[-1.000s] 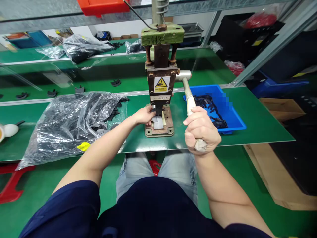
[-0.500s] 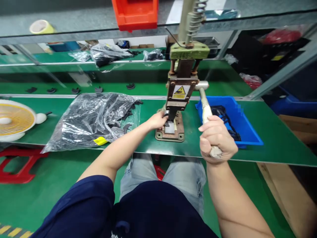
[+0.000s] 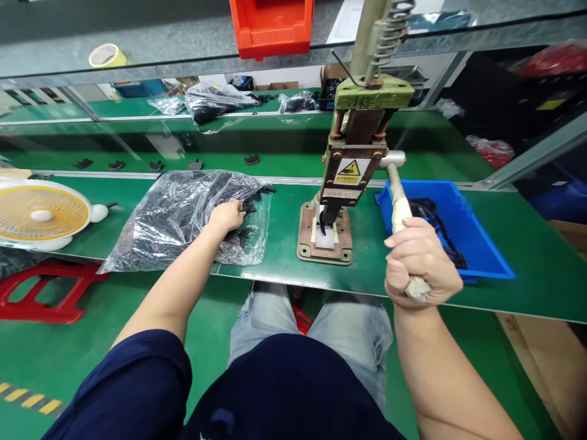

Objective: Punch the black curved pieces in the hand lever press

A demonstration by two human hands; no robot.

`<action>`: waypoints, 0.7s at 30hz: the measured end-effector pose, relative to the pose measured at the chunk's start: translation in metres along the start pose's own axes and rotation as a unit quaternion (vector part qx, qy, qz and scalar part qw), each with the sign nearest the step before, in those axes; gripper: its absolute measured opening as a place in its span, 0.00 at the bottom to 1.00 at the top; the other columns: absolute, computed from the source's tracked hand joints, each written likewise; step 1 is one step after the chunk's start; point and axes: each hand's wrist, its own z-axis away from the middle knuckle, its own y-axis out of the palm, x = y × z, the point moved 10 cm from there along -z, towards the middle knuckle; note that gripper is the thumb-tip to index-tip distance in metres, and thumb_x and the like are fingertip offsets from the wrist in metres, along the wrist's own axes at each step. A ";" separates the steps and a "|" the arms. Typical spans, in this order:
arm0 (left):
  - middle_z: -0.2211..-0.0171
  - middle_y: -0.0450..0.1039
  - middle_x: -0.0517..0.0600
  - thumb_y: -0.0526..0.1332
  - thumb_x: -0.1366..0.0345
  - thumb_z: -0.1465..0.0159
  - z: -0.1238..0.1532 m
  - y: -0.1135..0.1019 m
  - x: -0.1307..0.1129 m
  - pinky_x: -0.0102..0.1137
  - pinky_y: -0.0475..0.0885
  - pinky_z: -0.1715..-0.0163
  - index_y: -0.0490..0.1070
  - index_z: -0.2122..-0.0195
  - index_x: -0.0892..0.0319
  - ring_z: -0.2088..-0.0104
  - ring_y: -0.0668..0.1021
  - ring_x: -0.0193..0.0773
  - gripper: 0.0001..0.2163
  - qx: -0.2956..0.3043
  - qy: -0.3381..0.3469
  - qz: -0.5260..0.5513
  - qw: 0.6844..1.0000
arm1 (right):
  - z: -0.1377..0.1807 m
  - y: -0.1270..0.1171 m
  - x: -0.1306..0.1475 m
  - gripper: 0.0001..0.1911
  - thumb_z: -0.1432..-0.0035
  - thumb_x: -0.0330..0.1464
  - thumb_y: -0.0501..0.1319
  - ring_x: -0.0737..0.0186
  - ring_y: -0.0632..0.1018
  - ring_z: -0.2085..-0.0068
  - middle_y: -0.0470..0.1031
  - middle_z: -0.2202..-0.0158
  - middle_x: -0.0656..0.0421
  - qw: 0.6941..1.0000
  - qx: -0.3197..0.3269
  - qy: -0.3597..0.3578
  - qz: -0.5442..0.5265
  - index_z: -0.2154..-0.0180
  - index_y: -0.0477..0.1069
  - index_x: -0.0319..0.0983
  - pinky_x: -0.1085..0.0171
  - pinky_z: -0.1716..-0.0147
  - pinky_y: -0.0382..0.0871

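My right hand (image 3: 422,263) is wrapped round the taped lever handle (image 3: 398,198) of a hand press (image 3: 351,162). On the press base (image 3: 306,241), a black curved part (image 3: 323,227) rests on a light plate under the ram. My left hand (image 3: 228,217) is at the mouth of a clear plastic bag (image 3: 156,226) full of black curved parts. Its fingers are curled and pinch one of the black curved parts (image 3: 248,208) there; the fingertips are partly hidden among the pieces.
Right of the press stands a blue bin (image 3: 486,244) with black pieces inside. A white and yellow fan (image 3: 41,214) lies at the left. Several black parts sit along the back ledge, one (image 3: 252,159) behind the bag. An orange bin (image 3: 274,36) is on the shelf above.
My left hand has moved left from the press base to the bag, leaving a black curved part under the ram. My right hand still grips the lever. The view has shifted slightly left.
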 end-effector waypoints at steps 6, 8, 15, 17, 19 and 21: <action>0.45 0.81 0.60 0.58 0.55 0.28 -0.002 0.011 -0.024 0.39 0.73 0.41 0.81 0.48 0.56 0.44 0.80 0.52 0.17 -0.002 0.063 -0.022 0.998 | 0.000 0.001 0.002 0.15 0.45 0.31 0.67 0.60 0.80 0.71 0.72 0.78 0.67 1.000 0.015 0.018 0.017 0.79 0.64 0.45 0.43 0.46 0.79; 0.46 0.81 0.61 0.58 0.55 0.28 0.000 0.017 -0.035 0.40 0.73 0.42 0.81 0.50 0.56 0.44 0.80 0.52 0.16 0.005 0.075 -0.023 0.997 | -0.001 0.002 0.002 0.15 0.45 0.31 0.67 0.61 0.80 0.70 0.72 0.78 0.67 0.999 0.021 0.028 0.023 0.79 0.65 0.45 0.43 0.45 0.79; 0.48 0.81 0.59 0.62 0.57 0.30 0.002 0.028 -0.043 0.38 0.75 0.46 0.77 0.49 0.55 0.48 0.82 0.52 0.13 0.047 0.084 0.024 0.995 | -0.002 0.003 0.003 0.13 0.49 0.26 0.66 0.60 0.81 0.69 0.73 0.78 0.66 0.999 0.039 0.018 0.014 0.78 0.65 0.43 0.43 0.46 0.78; 0.49 0.82 0.59 0.66 0.58 0.33 0.000 0.029 -0.040 0.37 0.75 0.49 0.75 0.47 0.56 0.49 0.83 0.52 0.15 0.061 0.067 0.045 0.995 | -0.002 0.003 0.003 0.13 0.49 0.26 0.67 0.60 0.81 0.69 0.73 0.78 0.65 0.999 0.041 0.017 0.012 0.78 0.65 0.43 0.43 0.46 0.78; 0.50 0.83 0.58 0.69 0.59 0.35 -0.002 0.030 -0.039 0.36 0.75 0.50 0.73 0.46 0.56 0.50 0.84 0.50 0.18 0.073 0.053 0.078 0.993 | -0.002 0.002 0.005 0.13 0.48 0.28 0.67 0.61 0.80 0.70 0.72 0.78 0.65 0.999 0.038 0.012 0.013 0.78 0.65 0.43 0.44 0.46 0.78; 0.50 0.84 0.57 0.70 0.58 0.36 -0.002 0.031 -0.037 0.36 0.76 0.51 0.74 0.45 0.57 0.52 0.84 0.49 0.19 0.090 0.043 0.108 0.989 | -0.002 0.002 0.005 0.13 0.45 0.29 0.66 0.61 0.80 0.70 0.72 0.78 0.66 0.999 0.035 0.015 0.021 0.77 0.65 0.44 0.45 0.46 0.78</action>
